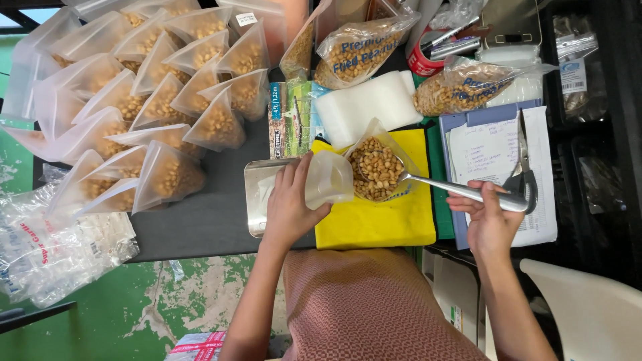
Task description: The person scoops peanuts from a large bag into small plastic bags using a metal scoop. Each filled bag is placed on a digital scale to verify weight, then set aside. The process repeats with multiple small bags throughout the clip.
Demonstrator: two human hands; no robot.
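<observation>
the left hand [289, 200] is curled around the near side of a small clear plastic pouch [364, 170], fingers closed on its wall. judged from the grip, this keeps the mouth open and the pouch upright, so the fried peanuts [376, 170] inside stay put. the pouch stands on a yellow cloth [374, 224], just beside a shallow square metal tray [257, 194], and lies directly right of the left hand, touching its fingers.

the right hand [491, 217] is closed around the handle of a long metal spoon [455, 189], pinching it near the end. the spoon bowl reaches into the pouch mouth, well left of the right hand; the long reach keeps the hand clear of the opening.

many filled triangular clear pouches [160, 107] lie grouped at upper left on the dark tabletop [200, 227]. steel scissors [523, 170] rest on a paper sheet on a blue clipboard [461, 124], just beyond the right hand.
</observation>
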